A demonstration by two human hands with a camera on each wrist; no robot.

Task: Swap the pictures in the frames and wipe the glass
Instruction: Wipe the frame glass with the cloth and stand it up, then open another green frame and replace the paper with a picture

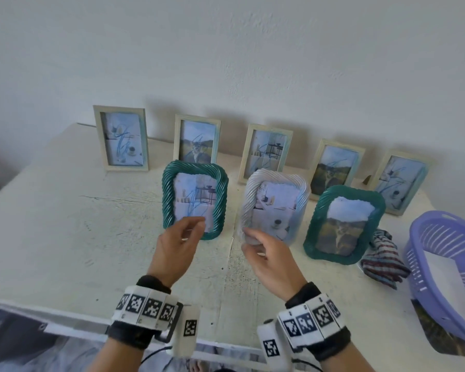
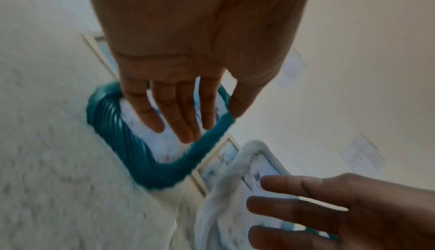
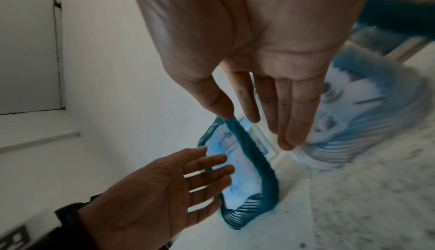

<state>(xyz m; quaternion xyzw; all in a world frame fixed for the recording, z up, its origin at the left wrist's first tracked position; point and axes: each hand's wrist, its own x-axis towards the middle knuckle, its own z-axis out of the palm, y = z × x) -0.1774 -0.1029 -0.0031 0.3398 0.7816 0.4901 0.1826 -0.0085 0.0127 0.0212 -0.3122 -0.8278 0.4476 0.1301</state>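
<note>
A teal rope-edged frame stands on the white table, with blue scribbles on its glass. Right of it stands a white rope-edged frame holding a picture of a white dog. My left hand hovers before the teal frame's lower edge with its fingers straight and apart, holding nothing. My right hand is at the white frame's lower left corner, fingers straight. Whether it touches the frame I cannot tell. Both wrist views are motion-blurred.
A second teal frame stands to the right. Several pale rectangular frames line the wall behind. A striped cloth lies beside a purple basket at the right edge. The table's front edge is near my wrists.
</note>
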